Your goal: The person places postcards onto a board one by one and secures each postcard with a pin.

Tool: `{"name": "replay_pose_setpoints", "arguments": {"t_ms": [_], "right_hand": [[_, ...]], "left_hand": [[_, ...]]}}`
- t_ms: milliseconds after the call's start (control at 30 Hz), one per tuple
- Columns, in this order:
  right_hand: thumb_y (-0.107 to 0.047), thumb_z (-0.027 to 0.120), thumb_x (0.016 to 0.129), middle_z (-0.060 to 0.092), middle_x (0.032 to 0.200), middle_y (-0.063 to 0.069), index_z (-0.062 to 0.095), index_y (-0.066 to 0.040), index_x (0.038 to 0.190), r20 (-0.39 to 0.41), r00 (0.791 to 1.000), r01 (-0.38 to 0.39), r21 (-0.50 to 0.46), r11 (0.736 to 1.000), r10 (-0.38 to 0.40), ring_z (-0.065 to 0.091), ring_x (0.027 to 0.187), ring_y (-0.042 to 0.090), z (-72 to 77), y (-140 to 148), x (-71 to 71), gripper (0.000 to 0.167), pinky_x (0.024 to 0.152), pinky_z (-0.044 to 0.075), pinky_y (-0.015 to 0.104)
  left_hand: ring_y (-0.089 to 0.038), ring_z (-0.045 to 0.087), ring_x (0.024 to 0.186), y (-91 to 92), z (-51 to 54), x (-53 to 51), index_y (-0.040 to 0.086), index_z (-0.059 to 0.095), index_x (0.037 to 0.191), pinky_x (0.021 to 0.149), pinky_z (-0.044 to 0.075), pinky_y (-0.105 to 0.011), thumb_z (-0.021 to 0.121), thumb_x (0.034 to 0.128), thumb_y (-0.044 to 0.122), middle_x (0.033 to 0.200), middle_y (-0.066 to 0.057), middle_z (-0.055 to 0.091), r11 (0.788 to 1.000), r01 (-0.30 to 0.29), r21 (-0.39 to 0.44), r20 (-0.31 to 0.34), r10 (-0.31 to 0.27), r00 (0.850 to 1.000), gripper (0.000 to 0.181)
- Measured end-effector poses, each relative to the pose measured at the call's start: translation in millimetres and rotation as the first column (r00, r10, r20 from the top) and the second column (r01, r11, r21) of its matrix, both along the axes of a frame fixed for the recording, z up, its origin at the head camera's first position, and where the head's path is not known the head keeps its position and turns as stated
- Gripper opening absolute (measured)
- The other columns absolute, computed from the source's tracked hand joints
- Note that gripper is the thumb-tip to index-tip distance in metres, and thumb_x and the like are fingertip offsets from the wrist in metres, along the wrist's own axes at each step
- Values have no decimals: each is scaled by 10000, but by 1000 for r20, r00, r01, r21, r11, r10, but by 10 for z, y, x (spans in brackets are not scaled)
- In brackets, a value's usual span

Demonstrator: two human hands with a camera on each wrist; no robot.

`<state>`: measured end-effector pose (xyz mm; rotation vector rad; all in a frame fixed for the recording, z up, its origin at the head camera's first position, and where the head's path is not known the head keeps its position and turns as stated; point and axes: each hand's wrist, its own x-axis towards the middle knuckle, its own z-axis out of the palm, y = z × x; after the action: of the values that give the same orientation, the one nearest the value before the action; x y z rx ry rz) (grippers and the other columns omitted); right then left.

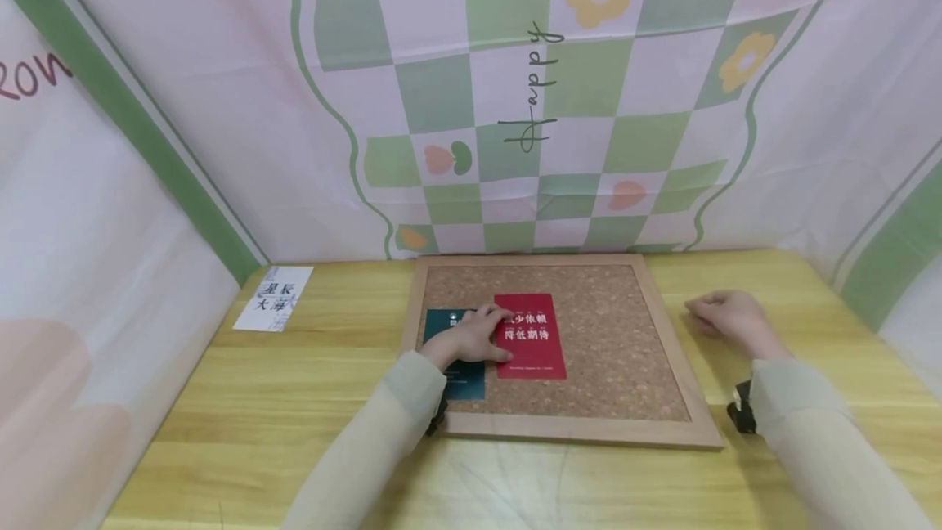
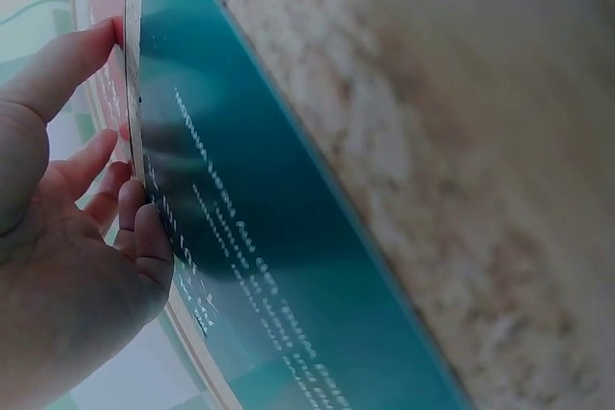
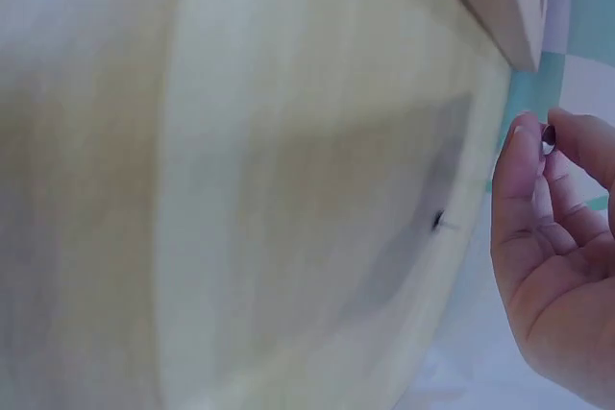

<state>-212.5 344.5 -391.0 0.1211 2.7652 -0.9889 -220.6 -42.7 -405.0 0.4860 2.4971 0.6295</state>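
The left hand [image 1: 474, 338] rests over the teal card [image 1: 465, 383] and touches the left part of the red card [image 1: 540, 354]; both cards lie on the corkboard [image 1: 618, 334]. In the left wrist view, the thumb and fingertips of the left hand [image 2: 86, 180] press at the red card, beside the teal card [image 2: 259, 199]. Right of the board, the right hand [image 1: 736, 319] is raised over the table. Its thumb and index finger pinch a small shiny object [image 3: 549, 138], seen in the right wrist view.
A white card [image 1: 268, 305] with dark characters lies at the table's back left. On the wooden table [image 3: 288, 189] in the right wrist view is a small dark pin [image 3: 438, 221]. Behind the board [image 1: 589, 429] hangs a checkered cloth [image 1: 508, 88].
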Motion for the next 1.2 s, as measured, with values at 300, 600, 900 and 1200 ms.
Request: {"name": "replay_pose_setpoints", "arguments": {"t_ms": [300, 600, 900, 1200], "right_hand": [[-342, 488, 987, 648, 687, -106, 639, 140, 1025, -8, 1000, 4, -83, 997, -5, 571, 637, 20, 95, -195, -94, 507, 627, 490, 215], [-284, 494, 992, 626, 691, -221, 463, 219, 1257, 18, 999, 35, -299, 953, -32, 595, 642, -78, 169, -458, -210, 569, 669, 530, 149], [-241, 535, 974, 619, 664, -205, 662, -102, 895, 57, 998, 48, -465, 884, -25, 588, 633, -72, 224, -777, -309, 204, 645, 509, 132], [-100, 474, 974, 633, 718, -193, 361, 227, 1330, 95, 995, 40, -589, 807, 21, 612, 690, -90, 256, -1156, -367, 497, 727, 531, 128]], "left_hand": [[-287, 241, 1395, 4, -9, 1, 227, 326, 1480, 1115, 320, -495, 644, 902, 341, 1578, -36, 195, 1000, -2, 0, -2, 2, 1000, 668], [-291, 236, 1402, 8, 0, -3, 227, 324, 1481, 1117, 316, -496, 640, 905, 337, 1585, -39, 185, 1000, 1, -5, -1, -1, 1000, 665], [-291, 242, 1395, 15, -14, -6, 219, 323, 1481, 1119, 317, -486, 636, 909, 329, 1575, -40, 199, 1000, 4, -7, -5, -4, 1000, 662], [-280, 255, 1384, 7, -24, -8, 223, 324, 1478, 1120, 316, -476, 627, 915, 339, 1557, -36, 220, 1000, 15, -12, -11, -16, 1000, 650]]}}
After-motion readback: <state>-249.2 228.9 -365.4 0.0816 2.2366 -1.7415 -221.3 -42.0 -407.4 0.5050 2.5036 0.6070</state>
